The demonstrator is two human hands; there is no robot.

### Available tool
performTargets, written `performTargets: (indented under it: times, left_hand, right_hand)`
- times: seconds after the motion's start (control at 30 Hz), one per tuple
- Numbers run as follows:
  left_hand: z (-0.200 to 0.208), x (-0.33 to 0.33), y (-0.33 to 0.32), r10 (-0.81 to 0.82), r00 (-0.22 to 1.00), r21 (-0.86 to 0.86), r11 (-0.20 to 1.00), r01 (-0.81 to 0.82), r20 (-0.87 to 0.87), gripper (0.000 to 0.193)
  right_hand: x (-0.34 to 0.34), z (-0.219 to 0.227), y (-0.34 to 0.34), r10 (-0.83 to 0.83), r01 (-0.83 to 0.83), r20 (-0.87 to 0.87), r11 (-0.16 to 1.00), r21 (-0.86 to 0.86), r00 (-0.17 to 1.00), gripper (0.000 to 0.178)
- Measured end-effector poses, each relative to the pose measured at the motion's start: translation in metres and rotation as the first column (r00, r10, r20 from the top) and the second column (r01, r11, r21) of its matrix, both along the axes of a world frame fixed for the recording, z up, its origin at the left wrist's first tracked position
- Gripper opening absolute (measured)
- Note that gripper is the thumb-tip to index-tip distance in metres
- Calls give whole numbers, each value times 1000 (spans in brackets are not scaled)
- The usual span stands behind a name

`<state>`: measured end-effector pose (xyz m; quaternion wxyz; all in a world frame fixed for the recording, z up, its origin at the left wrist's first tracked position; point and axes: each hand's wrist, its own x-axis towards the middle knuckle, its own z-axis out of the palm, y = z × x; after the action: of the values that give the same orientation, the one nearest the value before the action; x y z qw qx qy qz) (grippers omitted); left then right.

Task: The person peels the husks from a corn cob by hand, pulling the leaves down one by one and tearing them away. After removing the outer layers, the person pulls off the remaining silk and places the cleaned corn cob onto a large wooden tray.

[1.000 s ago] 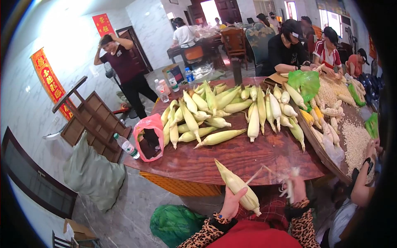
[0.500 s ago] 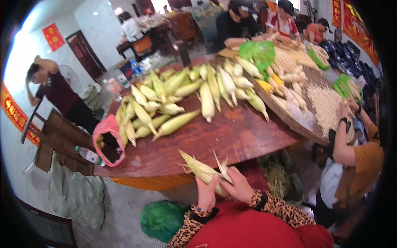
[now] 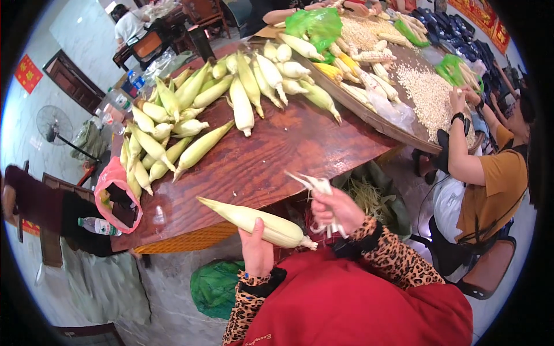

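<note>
An ear of corn [image 3: 268,226], still in smooth pale husk, lies across my left hand [image 3: 255,248], whose fingers wrap it from below and thumb rests on top. Its pointed tip is toward the left and its stalk end toward the right. My right hand [image 3: 334,212] is closed in a fist, apart from the ear, around torn corn husks [image 3: 320,185] whose strips stick out above and below the fingers. Beyond my hands, a pile of corn ears in husk [image 3: 199,104] covers the far left part of the wooden table [image 3: 277,155].
A pink bag [image 3: 109,179] stands at the table's left edge beside a plastic bottle [image 3: 99,226]. The large tray [image 3: 369,115] at right holds kernels and peeled cobs. Below it, a sack [image 3: 369,190] contains husk strips. A co-worker [image 3: 490,173] sits at right; green netting [image 3: 216,288] lies below.
My right hand has pulled husk strips off the ear and moved away to the right. The ear stays in my left hand, which has shifted left. The view has turned.
</note>
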<state>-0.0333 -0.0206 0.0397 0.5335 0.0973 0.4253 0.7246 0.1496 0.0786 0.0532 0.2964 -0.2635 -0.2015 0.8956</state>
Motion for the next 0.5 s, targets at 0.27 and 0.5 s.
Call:
performTargets:
  times: [0.27,0.5]
  left_hand:
    - [-5,-16,1,18,997,21,1000,-17,-74,34]
    - [-2,2,22,-69,996,6,998,70,-58,36]
  right_hand:
    - [117,-76,28,-412,264,597,909,323,689,9]
    - [167,-158,42,-398,-613,878,773,164,-267,55]
